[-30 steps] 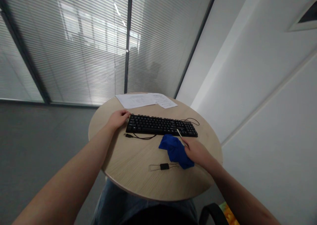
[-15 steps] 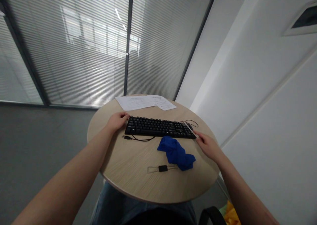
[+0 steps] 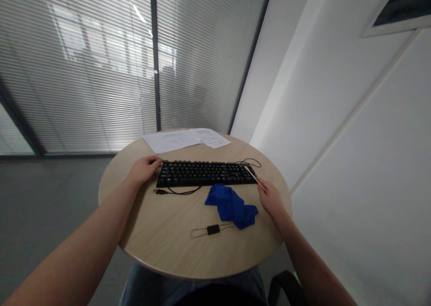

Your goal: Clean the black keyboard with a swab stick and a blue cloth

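A black computer keyboard (image 3: 205,173) lies across the middle of the round pale wooden bench (image 3: 168,247). Its left end is gripped by the left hand (image 3: 143,169). A thin pale stick (image 3: 254,177) is pinched in the right hand (image 3: 272,199), with its tip at the keyboard's right end. A crumpled blue cloth (image 3: 230,205) lies just in front. Two printed white sheets (image 3: 171,140) lie behind, their writing too small to be read.

One keyboard (image 3: 205,173), one cloth (image 3: 230,205), two papers (image 3: 171,140), one wire tool (image 3: 213,229), one stick (image 3: 255,177)
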